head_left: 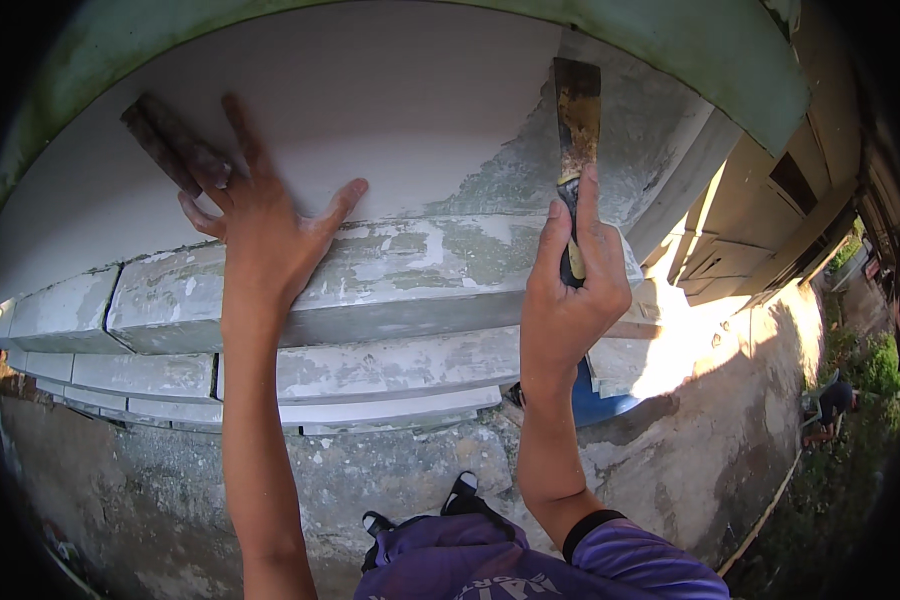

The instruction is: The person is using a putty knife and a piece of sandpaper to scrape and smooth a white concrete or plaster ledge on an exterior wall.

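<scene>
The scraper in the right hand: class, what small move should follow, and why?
Probably draw the scraper along the ragged edge of the pale coating: the right hand grips its handle, its blade lies over the grey patch, and the coating stops unevenly there. Blade contact is hard to judge.

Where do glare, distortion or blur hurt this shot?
Head view: sunlight washes out part of the concrete ground at right; head view: fisheye curves the upper ledge, and the corners go black; head view: the left hand looks softer toward its fingers than the putty knife.
</scene>
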